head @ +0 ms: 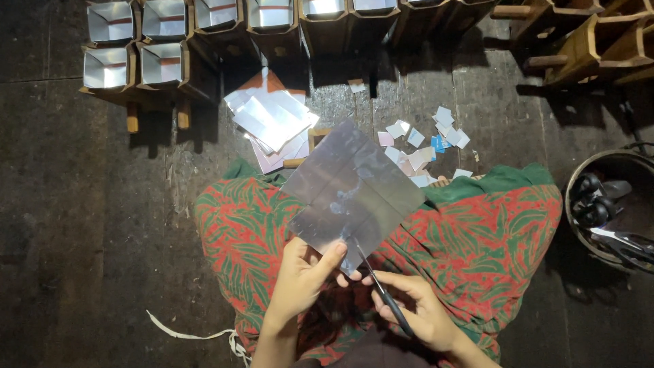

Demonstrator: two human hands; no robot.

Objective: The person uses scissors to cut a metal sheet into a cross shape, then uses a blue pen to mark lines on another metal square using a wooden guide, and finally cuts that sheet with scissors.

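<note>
A: What fills most of the frame?
B: A dark floor [82, 225], and in the lower middle a lap draped in red-and-green leaf-patterned cloth [490, 232]. Along the top edge runs a row of wooden moulds lined with shiny foil [163, 41]

A: And on the right?
B: A round basket [579, 204] at the right edge, with dark things inside that I cannot make out

A: What is being handled?
B: A silvery creased sheet [351, 191], tilted like a diamond at the centre of the frame, above the lap. The left hand [303, 279] pinches its lower corner, thumb on top and fingers closed under it

A: The right hand?
B: The right hand [422, 310], lower centre, is closed around black-handled scissors [378, 283], whose blades meet the sheet's bottom edge just beside the left thumb

A: Anything smaller?
B: A stack of cut foil sheets [272, 126] upper centre, loose small paper scraps [436, 136] to its right, and a white strip [191, 334] on the floor at lower left
</note>
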